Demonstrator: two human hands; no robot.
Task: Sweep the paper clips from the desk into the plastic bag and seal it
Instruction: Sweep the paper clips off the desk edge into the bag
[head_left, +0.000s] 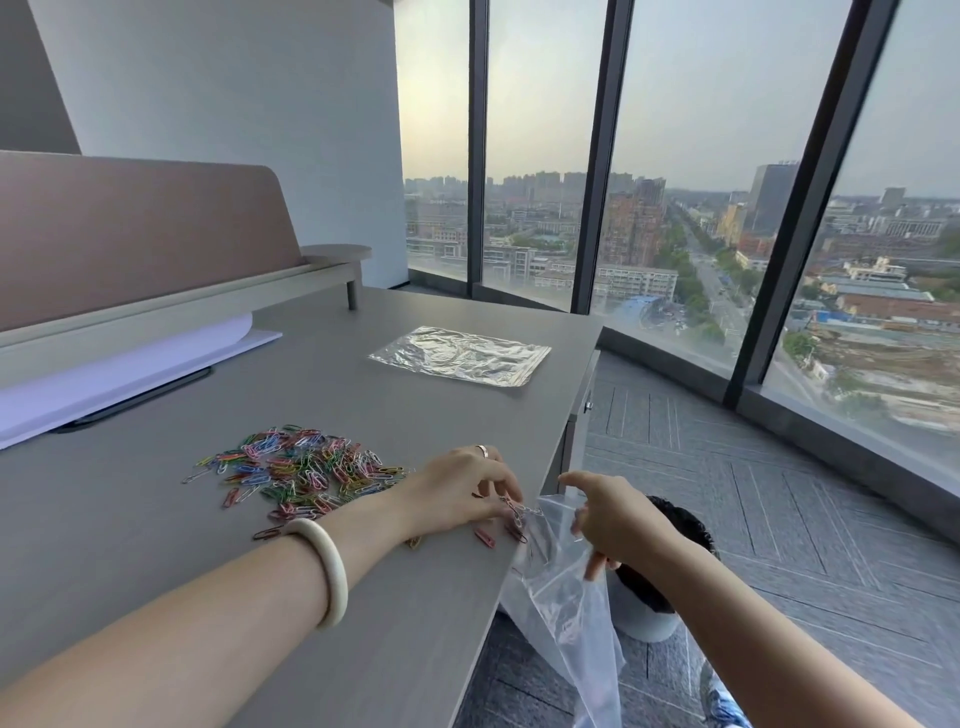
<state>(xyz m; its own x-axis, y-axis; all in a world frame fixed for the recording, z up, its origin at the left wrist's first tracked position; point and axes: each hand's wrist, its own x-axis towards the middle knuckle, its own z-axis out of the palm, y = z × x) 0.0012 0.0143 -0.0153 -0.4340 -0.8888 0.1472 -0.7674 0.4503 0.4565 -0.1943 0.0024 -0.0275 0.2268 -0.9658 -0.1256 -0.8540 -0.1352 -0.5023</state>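
Note:
A heap of coloured paper clips (301, 470) lies on the grey desk (156, 545) near its right edge. My left hand (462, 493) rests at that edge, fingers curled down over a few clips (511, 512) that sit right at the lip. A couple of loose clips (484, 537) lie just beside it. My right hand (613, 519) is off the desk and grips the mouth of a clear plastic bag (561, 603), which hangs open below the desk edge.
A second clear plastic bag (460, 355) lies flat farther back on the desk. White paper sheets (119, 374) and a raised shelf (171, 306) are at the left. A dark-lined bin (654, 597) stands on the floor below the right edge. Tall windows are beyond.

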